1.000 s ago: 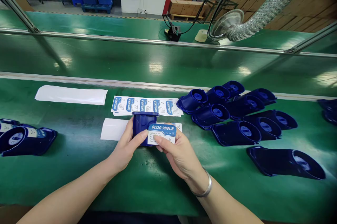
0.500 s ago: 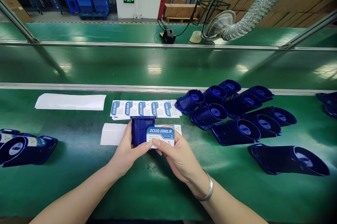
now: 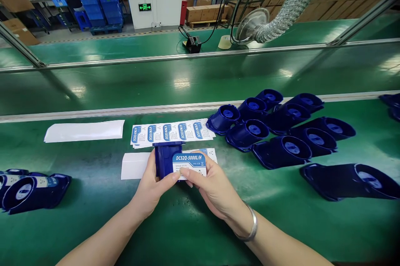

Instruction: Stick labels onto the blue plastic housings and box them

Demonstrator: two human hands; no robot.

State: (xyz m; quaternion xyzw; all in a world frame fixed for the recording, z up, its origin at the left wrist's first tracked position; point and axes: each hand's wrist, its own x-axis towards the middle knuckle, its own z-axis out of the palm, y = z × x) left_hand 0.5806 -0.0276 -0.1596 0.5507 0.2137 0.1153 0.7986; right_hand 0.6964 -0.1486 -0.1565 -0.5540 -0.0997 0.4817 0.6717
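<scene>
Low in the middle of the head view, my left hand [image 3: 150,190] is closed around a dark blue plastic housing [image 3: 164,159]. A white and blue label [image 3: 189,162], printed DC52Q-5000L/H, lies against the right side of the housing. My right hand [image 3: 214,187] pinches this label, its thumb on the lower left corner beside my left thumb. How much of the label is stuck down I cannot tell. Behind the hands are a sheet of printed labels [image 3: 170,133] and a partly covered label strip [image 3: 134,166] with a blank white left part.
Several blue housings [image 3: 283,149] stand in a group on the right of the green table [image 3: 131,237]. Labelled housings [image 3: 37,191] sit at the left edge. A blank white strip [image 3: 84,131] lies at the back left. Beyond a metal rail hangs a silver duct [image 3: 290,8].
The camera view has tilted and shifted slightly. Both hands keep nearly the same hold on the housing and label, with no clear movement between them.
</scene>
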